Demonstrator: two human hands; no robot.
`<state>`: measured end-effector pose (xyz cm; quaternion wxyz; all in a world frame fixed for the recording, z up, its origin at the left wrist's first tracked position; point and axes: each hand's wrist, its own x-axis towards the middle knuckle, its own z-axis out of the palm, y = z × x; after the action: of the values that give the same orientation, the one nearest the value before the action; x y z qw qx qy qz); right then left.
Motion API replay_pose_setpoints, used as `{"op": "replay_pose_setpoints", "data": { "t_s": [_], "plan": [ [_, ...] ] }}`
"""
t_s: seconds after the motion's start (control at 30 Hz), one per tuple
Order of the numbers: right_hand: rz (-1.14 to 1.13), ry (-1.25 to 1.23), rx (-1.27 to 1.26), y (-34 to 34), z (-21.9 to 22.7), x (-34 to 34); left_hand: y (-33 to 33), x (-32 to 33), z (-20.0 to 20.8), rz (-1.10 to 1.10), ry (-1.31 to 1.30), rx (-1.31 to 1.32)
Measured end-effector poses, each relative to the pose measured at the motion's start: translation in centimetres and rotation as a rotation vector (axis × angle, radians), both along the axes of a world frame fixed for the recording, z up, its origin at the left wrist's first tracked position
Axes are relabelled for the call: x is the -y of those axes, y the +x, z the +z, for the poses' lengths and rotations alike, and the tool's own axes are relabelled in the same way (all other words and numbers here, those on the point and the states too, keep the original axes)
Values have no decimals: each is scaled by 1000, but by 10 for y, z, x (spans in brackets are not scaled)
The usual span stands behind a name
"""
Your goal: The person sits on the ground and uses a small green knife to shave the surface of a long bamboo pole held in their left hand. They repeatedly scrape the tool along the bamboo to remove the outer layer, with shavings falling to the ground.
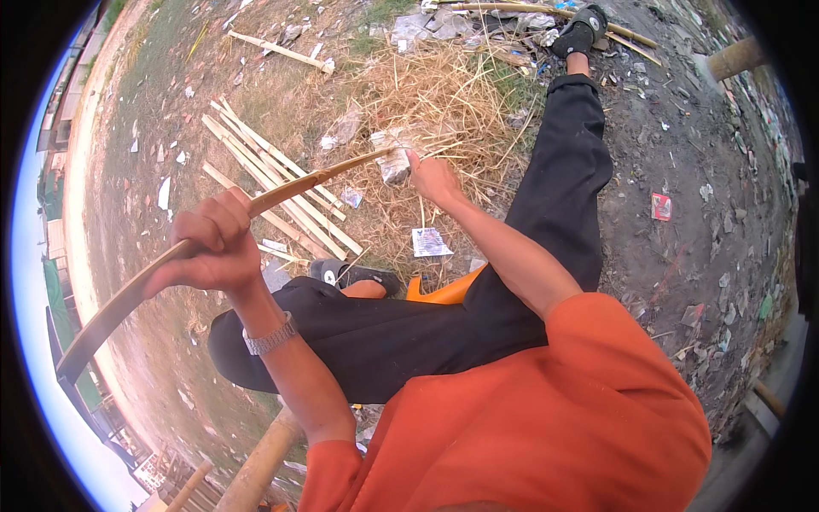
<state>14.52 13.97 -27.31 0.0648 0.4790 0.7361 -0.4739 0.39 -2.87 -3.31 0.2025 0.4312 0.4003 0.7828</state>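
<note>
A long, slightly curved bamboo strip point(294, 189) slants across in front of me, its near left end reaching past my wrist. My left hand point(209, 239) is wrapped around it, thumb pointing back along the strip; a metal watch point(271, 334) circles that wrist. At the strip's thin far end, my right hand point(435, 181) is closed with its thumb at the tip. Its other fingers are mostly hidden. Below the strip, several pale split bamboo strips point(277, 183) lie in a loose pile on the ground.
Dry straw-like shavings point(452, 102) cover the ground ahead. My legs in dark trousers point(559, 171) spread around an orange plastic object point(448, 292). A single bamboo piece point(281, 51) lies farther off. A thick bamboo pole point(260, 461) is at lower left, another pole point(734, 58) at far right.
</note>
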Motion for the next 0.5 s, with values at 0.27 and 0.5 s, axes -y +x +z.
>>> {"op": "replay_pose_setpoints", "data": {
  "t_s": [0.27,0.5],
  "plan": [
    [82,-76,-223,11,68,52,1,-7,3,-231,-23,-122],
    [72,45,-365,9,66,61,7,-8,-1,-188,-45,-132]
  ]
}}
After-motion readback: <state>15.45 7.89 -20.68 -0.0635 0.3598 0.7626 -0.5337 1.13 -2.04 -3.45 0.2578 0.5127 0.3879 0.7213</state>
